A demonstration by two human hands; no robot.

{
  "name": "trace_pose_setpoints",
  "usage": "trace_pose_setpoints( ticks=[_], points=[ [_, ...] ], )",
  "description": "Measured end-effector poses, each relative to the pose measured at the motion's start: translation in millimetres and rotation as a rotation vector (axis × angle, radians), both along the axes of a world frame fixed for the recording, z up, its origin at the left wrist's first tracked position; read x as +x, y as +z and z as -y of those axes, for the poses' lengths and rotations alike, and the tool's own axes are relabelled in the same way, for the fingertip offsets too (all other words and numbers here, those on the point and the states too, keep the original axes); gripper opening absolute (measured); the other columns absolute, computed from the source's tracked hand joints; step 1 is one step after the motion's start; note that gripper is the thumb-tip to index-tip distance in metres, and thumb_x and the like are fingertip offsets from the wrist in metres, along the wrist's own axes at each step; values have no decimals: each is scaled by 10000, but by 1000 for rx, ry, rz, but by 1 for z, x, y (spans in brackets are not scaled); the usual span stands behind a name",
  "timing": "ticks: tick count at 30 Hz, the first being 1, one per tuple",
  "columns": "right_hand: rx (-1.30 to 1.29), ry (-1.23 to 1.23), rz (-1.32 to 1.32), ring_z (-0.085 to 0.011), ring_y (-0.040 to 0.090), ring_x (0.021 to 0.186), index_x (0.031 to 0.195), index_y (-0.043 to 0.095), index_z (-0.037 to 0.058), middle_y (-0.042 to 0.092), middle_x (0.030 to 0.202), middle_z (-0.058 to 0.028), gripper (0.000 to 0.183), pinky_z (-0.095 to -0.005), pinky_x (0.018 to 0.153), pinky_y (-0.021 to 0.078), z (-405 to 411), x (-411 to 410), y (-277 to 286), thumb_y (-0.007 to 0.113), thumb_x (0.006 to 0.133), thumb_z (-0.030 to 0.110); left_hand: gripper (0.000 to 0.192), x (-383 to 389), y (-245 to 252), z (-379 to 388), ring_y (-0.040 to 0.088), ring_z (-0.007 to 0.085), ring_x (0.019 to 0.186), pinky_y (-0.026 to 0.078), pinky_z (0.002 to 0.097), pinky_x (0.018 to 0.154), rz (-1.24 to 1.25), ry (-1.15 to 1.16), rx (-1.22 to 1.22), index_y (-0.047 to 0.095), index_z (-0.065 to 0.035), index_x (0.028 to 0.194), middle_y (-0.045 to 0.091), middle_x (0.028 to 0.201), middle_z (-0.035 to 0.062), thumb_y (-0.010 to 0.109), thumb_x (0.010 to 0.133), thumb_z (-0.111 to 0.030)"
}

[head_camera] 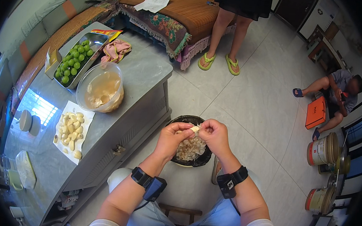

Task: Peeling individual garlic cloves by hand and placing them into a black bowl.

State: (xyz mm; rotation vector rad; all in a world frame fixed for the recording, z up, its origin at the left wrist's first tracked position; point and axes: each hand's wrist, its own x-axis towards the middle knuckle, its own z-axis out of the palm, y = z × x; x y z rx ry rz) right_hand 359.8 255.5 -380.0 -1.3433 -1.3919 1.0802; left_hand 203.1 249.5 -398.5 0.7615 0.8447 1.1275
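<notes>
Between my fingers is a pale garlic clove (195,128), held over a bin (207,157) lined with a black bag. My left hand (173,137) pinches the clove between thumb and fingers. Against the clove's right end, my right hand (214,137) has its fingertips closed on what looks like a bit of skin. Papery garlic skins (188,149) fill the bin below. To my left, peeled garlic cloves (71,129) lie heaped on a white paper sheet (86,115). Behind them a clear plastic tub (118,72) holds cloudy water and unpeeled-looking garlic.
The grey cabinet table (146,68) also bears a metal tray of green grapes (74,60), a pink cloth (116,50) and a green cup (15,180). One person (229,31) stands ahead; another (343,89) sits at right beside an orange box (315,113). Buckets (320,151) line the right.
</notes>
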Motion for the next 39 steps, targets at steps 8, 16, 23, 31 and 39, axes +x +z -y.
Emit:
trace_pose_setpoints(
  ticks=[8, 16, 23, 31, 39],
  points=[
    [-321, 67, -539, -49, 477, 547, 781, 558, 4, 548, 662, -1, 28, -182, 501, 384, 0, 2, -10, 561, 769, 29, 168, -3, -1, -3, 603, 158, 813, 513, 246, 762, 268, -38, -197, 559, 43, 980, 597, 940, 116, 567, 813, 27],
    [-166, 51, -266, -61, 517, 571, 818, 580, -11, 584, 683, -14, 117, -189, 518, 418, 2, -3, 7, 605, 804, 103, 157, 0, 3, -2, 601, 132, 794, 500, 228, 743, 18, 54, -25, 565, 25, 952, 599, 907, 92, 592, 798, 17],
    [-16, 85, 62, -54, 491, 548, 772, 567, -10, 572, 639, -16, 139, -209, 515, 412, -1, 2, -1, 623, 791, 115, 146, 1, -3, -2, 583, 108, 776, 476, 225, 719, 6, 43, -37, 580, 12, 923, 605, 880, 60, 616, 782, 2],
    [29, 117, 182, -97, 472, 515, 729, 487, -8, 527, 591, -48, 141, -255, 488, 401, 1, -1, 1, 591, 765, 81, 102, 8, -3, 2, 569, 82, 745, 469, 212, 689, -137, 116, 79, 594, 6, 877, 608, 845, 43, 624, 780, -7],
    [242, 23, 346, -208, 525, 543, 727, 449, 7, 520, 664, -103, 148, -315, 501, 428, 7, -15, -1, 592, 711, 42, 97, 10, -9, 3, 535, 45, 675, 442, 191, 635, -431, 251, 203, 613, 14, 829, 626, 795, 10, 644, 745, -24]
  ],
)
